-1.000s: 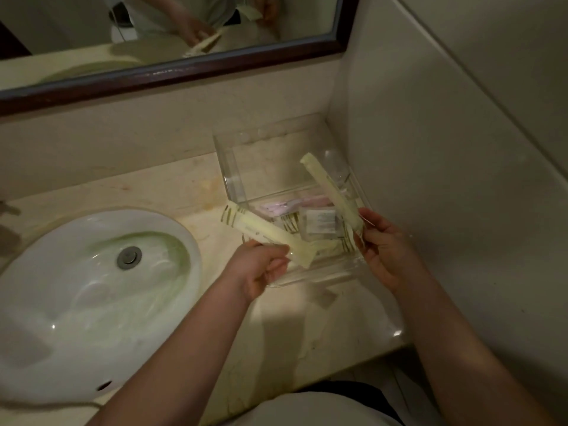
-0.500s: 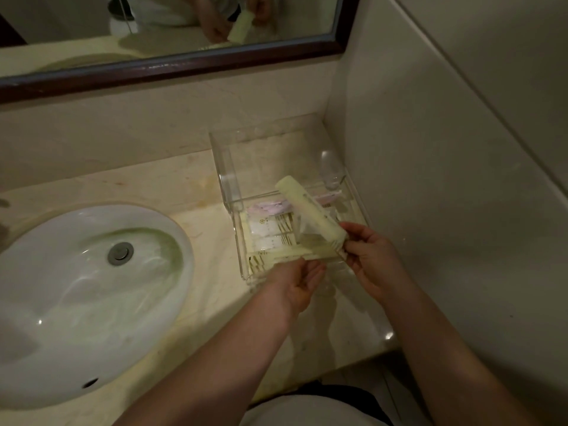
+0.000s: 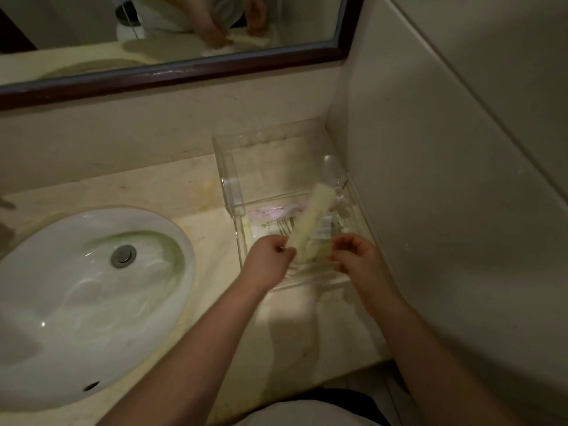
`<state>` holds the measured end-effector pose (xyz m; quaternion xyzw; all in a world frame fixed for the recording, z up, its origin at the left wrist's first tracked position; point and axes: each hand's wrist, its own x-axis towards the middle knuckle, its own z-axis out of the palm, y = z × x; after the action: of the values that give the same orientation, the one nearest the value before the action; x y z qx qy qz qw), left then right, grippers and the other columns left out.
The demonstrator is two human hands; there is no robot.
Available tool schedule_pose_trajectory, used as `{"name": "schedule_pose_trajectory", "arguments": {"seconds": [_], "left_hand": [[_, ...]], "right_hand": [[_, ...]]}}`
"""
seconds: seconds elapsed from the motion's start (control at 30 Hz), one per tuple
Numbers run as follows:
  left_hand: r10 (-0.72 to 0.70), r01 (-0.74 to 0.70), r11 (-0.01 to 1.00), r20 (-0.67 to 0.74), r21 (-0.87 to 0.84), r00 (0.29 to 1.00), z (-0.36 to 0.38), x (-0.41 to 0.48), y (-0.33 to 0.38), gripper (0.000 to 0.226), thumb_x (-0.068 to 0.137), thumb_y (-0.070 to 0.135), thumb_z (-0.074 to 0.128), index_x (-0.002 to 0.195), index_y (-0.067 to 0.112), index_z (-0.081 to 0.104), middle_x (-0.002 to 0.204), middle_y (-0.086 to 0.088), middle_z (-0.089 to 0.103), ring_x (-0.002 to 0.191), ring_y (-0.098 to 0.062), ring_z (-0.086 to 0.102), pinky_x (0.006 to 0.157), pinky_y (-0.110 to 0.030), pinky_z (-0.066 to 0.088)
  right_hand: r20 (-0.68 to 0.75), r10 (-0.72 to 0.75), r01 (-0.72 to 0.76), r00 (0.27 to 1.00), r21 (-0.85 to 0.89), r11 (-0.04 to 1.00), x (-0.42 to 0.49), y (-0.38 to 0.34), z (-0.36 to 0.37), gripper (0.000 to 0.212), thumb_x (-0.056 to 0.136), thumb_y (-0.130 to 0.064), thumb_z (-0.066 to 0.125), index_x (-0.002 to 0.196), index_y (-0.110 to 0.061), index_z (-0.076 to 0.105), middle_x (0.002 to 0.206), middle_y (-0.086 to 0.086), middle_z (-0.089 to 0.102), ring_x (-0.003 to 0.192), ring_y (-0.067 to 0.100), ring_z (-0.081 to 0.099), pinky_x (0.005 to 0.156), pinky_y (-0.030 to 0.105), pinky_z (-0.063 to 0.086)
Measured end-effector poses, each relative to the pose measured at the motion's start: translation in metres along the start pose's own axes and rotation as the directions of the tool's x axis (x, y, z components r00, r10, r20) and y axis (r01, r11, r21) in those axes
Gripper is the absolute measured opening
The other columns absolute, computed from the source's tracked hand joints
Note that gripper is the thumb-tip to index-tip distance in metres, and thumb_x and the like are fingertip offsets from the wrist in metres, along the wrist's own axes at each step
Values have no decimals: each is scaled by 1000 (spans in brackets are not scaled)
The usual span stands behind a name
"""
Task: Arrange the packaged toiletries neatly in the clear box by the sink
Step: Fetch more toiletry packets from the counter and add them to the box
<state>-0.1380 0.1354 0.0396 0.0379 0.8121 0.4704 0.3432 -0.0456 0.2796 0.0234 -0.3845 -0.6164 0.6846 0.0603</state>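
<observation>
The clear box [image 3: 229,167] stands on the counter in the corner by the wall. Flat in its near part lie a pink-and-white packet [image 3: 270,213], a white packet with a gold mark [image 3: 263,228] and a small grey-white packet [image 3: 326,229]. A long pale yellow packet [image 3: 312,216], blurred, slants up over the box from between my hands. My left hand [image 3: 269,261] pinches its lower end from the left. My right hand [image 3: 355,259] has its fingers curled at the same end from the right. Anything under the hands at the box's front is hidden.
A white oval sink [image 3: 76,302] with a metal drain [image 3: 123,256] fills the left of the beige counter [image 3: 172,192]. A dark-framed mirror [image 3: 184,72] hangs behind. The tiled side wall [image 3: 461,210] runs close along the box's right side.
One long packet has been laid down at the box's front. My left hand has come right to meet the right hand, and the other packet has swung to a steeper slant.
</observation>
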Motion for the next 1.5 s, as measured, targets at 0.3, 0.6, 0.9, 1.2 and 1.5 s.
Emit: {"name": "schedule_pose_trajectory", "arguments": {"seconds": [0.3,0.6,0.9,1.2,1.5], "left_hand": [[133,-123,748,33,652,990,-19,22,-24,19,92,28,56,88,18,71,85,-4,71,84,-24,67,71,-32,53],[446,-259,505,8,823,895,-19,16,-48,18,86,22,57,99,14,67,99,-8,62,96,-29,54,73,-37,47],[520,-353,546,22,760,854,-37,-6,-63,26,87,19,55,109,14,67,107,-8,64,98,-28,54,78,-37,43],[262,-33,931,-604,363,753,-163,-109,-151,32,83,15,52,112,11,66,106,-11,65,102,-30,58,89,-40,48],[-140,324,944,-825,55,547,-339,-217,-287,30,91,14,46,115,12,64,116,-11,62,100,-26,61,82,-35,51]], "right_hand": [[-18,-194,97,981,-818,566,33,4,1,54,81,-38,66,130,-20,52,123,6,60,108,27,60,89,37,50],[-49,-234,43,971,-927,373,20,14,18,43,76,-43,63,114,-23,62,107,4,67,99,27,62,82,40,52],[-88,-402,-12,912,-982,188,-7,18,40,51,79,-42,65,122,-16,59,117,14,61,106,35,55,87,41,44],[461,-395,590,795,-741,322,-77,35,207,47,84,-33,66,126,-15,57,123,15,61,114,35,54,96,43,42],[843,-128,837,523,-479,267,-164,54,400,51,87,-36,65,134,-22,51,125,6,61,116,25,57,97,35,42]]}}
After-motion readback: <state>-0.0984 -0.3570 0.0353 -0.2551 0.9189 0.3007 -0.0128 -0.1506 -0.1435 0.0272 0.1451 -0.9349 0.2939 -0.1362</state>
